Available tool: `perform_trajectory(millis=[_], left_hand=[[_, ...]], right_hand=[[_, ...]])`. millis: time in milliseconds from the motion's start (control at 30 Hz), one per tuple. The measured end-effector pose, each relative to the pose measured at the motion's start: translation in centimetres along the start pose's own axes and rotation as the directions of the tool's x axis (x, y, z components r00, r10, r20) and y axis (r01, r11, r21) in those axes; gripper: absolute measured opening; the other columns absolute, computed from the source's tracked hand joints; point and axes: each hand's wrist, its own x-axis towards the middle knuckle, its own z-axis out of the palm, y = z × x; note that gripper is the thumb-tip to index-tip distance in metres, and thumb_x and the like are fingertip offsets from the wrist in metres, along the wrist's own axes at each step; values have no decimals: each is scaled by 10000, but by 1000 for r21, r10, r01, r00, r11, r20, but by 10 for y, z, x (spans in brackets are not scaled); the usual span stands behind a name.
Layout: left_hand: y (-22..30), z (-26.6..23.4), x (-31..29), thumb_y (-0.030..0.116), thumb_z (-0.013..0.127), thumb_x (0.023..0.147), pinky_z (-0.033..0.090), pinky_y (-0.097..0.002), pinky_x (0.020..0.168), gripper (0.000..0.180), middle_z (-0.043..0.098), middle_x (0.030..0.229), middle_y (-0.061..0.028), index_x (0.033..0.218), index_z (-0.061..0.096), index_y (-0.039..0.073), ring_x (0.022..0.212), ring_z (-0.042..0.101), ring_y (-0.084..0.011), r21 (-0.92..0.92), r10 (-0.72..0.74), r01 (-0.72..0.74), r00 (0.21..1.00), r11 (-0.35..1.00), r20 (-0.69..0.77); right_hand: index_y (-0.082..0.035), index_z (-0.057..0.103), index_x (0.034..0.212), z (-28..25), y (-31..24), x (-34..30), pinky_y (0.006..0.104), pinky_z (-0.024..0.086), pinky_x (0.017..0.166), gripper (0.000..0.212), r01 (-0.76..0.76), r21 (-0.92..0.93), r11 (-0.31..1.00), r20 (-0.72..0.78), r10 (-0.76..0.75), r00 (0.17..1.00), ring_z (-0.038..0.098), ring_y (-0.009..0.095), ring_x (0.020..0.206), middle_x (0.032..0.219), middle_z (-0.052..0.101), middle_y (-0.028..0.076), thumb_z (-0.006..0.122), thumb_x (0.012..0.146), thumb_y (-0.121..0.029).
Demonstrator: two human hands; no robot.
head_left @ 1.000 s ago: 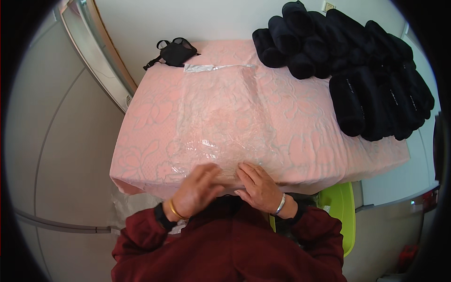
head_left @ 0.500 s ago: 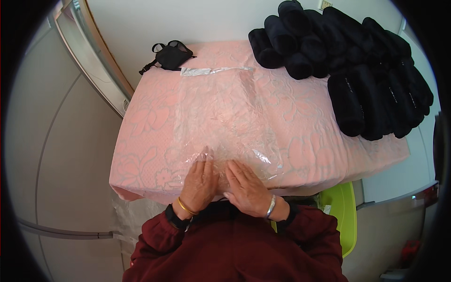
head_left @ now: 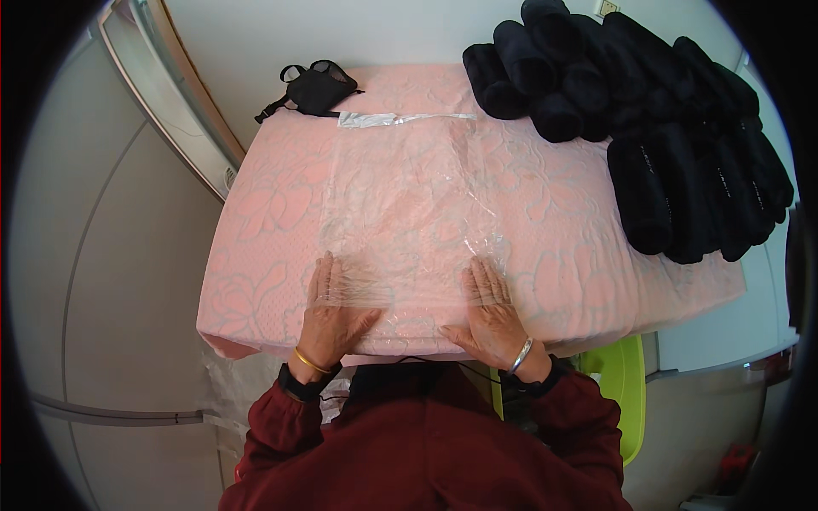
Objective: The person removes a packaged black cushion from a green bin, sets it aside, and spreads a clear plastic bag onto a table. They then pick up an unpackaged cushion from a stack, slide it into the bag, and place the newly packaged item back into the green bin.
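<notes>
A clear plastic bag lies flat on the pink patterned cloth, its whitish strip at the far end. My left hand is at the bag's near left corner, fingers stretched forward and thumb apart. At the near right corner lies my right hand, also flat with its thumb pointing inward. The bag's near edge crosses both hands, and the fingers look to be under its upper film. Neither hand grips anything.
Black plush rolls are heaped at the table's right. A black strapped pouch sits at the far left. The pink cloth covers the table. A green bin stands below its front edge, on the right.
My hands have moved apart, left and right, from close together at the middle of the near edge. The bag's near part is now spread flatter between them.
</notes>
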Motion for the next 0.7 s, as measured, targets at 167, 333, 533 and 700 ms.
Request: perform_trajectory(millis=[167, 333, 533, 700], left_hand=[[0, -1, -4, 465, 723, 837, 294, -510, 1160, 934, 346, 1484, -340, 1437, 320, -126, 1385, 333, -490, -55, -29, 28, 999, 998, -17], [2, -4, -5, 333, 743, 842, 340, -502, 1135, 768, 430, 1439, -311, 1403, 411, -72, 1330, 409, -490, -32, 18, -18, 1000, 999, -3], [37, -29, -30, 43, 750, 784, 534, -443, 846, 302, 658, 1097, -200, 1065, 656, -14, 967, 640, -391, -192, 143, -144, 990, 971, -16], [75, -39, -22, 153, 742, 829, 502, -463, 909, 381, 629, 1181, -213, 1145, 623, -23, 1049, 619, -399, -187, 192, -204, 978, 961, -81]], right_hand=[[143, 192, 1496, 3, 0, -2, 497, 125, 1220, 969, 12, -48, 999, -16, -12, 1000, 158, 462, 1485, 1571, 176, 346, 625, 904, -492], [141, 295, 1457, 4, -9, -8, 504, 171, 1211, 895, -5, -10, 1000, -88, 4, 996, 218, 462, 1464, 1536, 272, 335, 671, 875, -427], [101, 445, 1373, -15, -36, -18, 504, 250, 1183, 755, 196, 119, 973, -212, -168, 963, 316, 432, 1429, 1484, 396, 282, 742, 816, -312], [89, 445, 1376, -51, -56, -9, 518, 253, 1179, 769, 11, 417, 909, 83, -50, 995, 304, 416, 1442, 1495, 384, 263, 756, 806, -322]])
